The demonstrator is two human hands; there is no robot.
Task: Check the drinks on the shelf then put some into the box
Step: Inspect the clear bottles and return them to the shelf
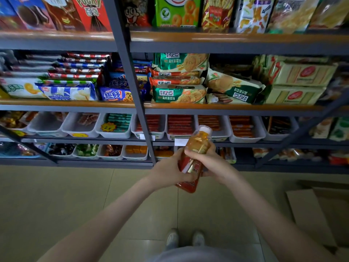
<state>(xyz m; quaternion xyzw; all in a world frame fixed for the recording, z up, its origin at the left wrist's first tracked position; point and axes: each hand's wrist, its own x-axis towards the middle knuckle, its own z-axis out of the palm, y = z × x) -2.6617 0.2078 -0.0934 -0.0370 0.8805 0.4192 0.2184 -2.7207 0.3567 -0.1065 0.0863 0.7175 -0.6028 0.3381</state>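
A plastic drink bottle [196, 146] with amber liquid, a white cap and a red and gold label is held tilted in front of the lower shelves, cap pointing up and away. My left hand [168, 171] grips its lower half from the left. My right hand [209, 163] wraps round its middle from the right, with the thumb across the label. A cardboard box [321, 214] lies open on the floor at the lower right, partly cut off by the frame edge.
A grey metal shelf rack [139, 108] with wooden boards fills the upper view, stocked with biscuit and snack packs. White plastic bins [113, 134] of small snacks line the lower shelves. Beige floor tiles [75, 195] and my shoes lie below.
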